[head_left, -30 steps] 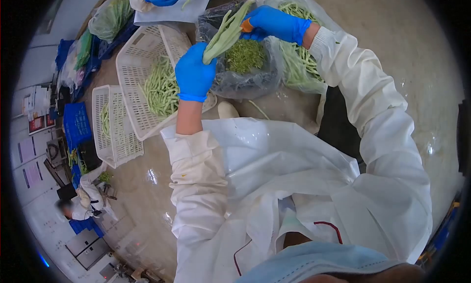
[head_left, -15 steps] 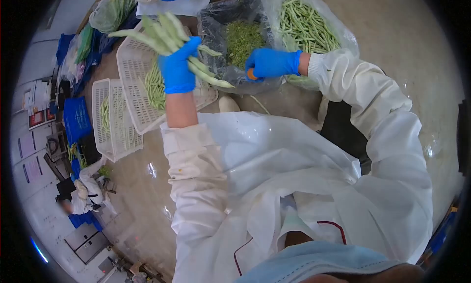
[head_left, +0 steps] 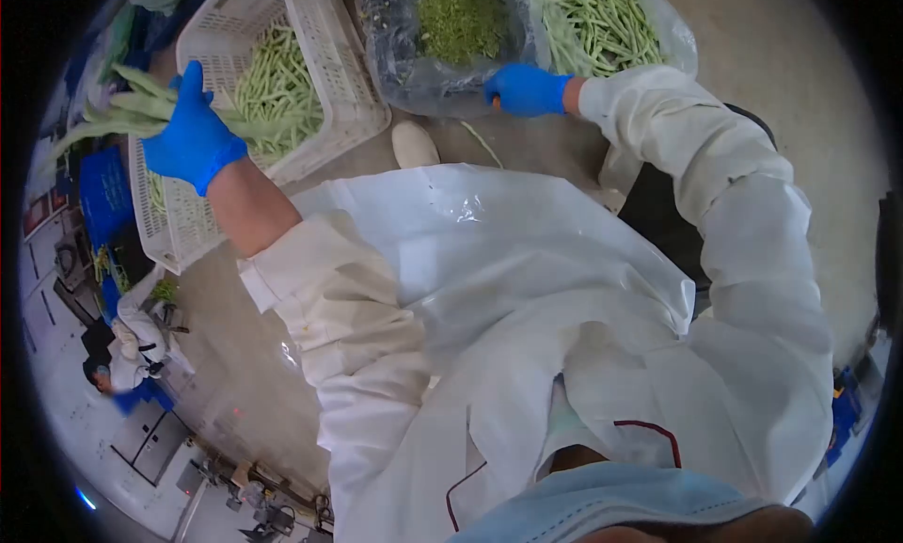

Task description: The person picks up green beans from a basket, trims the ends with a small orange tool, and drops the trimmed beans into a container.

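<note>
The left hand (head_left: 193,134), in a blue glove, is closed around a bunch of green beans (head_left: 113,118). It holds the bunch above the left edge of the table (head_left: 809,91), over the place where two white baskets meet. The tips of the beans point to the left and become dim in the dark border of the lens, so their ends are hard to see.

The near basket (head_left: 329,68) holds a heap of loose beans, and its far side is cut off by the top of the picture. The second basket (head_left: 155,218) lies lower on the left, and the arm covers part of it.

The right hand (head_left: 527,88), also gloved in blue, rests at the front of a dark plastic bag (head_left: 414,68) full of chopped green bits. Its fingers are curled in, and a small orange thing shows between them, but it is too small to say what it is or how firmly it is held.

Just right of that bag stands a clear bag of beans (head_left: 602,21), partly hidden by the white sleeve. A pale oval object (head_left: 414,143) lies on the table near the person's apron (head_left: 527,289).
</note>
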The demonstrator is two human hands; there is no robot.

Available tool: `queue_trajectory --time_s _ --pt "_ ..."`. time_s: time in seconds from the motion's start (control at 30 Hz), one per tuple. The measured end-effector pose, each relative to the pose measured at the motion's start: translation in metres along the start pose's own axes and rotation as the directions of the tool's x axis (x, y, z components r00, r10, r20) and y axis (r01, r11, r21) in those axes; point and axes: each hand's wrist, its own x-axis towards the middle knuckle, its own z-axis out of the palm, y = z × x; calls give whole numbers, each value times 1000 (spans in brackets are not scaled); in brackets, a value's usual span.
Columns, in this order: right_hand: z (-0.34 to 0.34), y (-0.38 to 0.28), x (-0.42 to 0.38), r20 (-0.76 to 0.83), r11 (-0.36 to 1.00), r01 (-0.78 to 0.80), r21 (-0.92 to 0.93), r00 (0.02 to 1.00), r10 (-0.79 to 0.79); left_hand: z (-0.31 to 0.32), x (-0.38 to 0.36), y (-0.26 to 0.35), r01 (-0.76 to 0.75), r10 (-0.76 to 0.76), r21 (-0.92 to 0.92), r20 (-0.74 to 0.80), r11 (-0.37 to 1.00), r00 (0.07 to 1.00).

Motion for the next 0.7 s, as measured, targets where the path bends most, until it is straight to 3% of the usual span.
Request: queue_trajectory --time_s 0.13,0.23,0.33,0.43,0.47,0.53,0.63,0.7 --pt "85 6 22 228 998 -59 9 972 55 0 -1 -5 42 -46 34 133 999 990" --pt "172 31 45 410 988 -36 -147 907 94 8 -9 -4 -12 18 -36 183 999 983" --pt "221 32 48 386 938 -329 -109 855 345 4 -5 -8 -5 -1 27 215 1000 977" --pt "260 34 38 327 898 -368 -242 840 433 5 -5 -11 -1 -10 48 231 999 973" --pt "270 36 39 357 917 -310 -250 851 385 5 -5 -11 -5 -3 35 234 999 972" --pt "280 43 37 411 942 -201 -268 861 301 4 -5 -12 35 -45 44 247 998 968" --pt "203 16 18 410 962 -159 -220 880 239 11 -11 -9 87 -95 38 294 995 951" --pt "161 12 10 432 965 1 -262 894 116 14 -13 -12 79 -100 74 340 994 935"
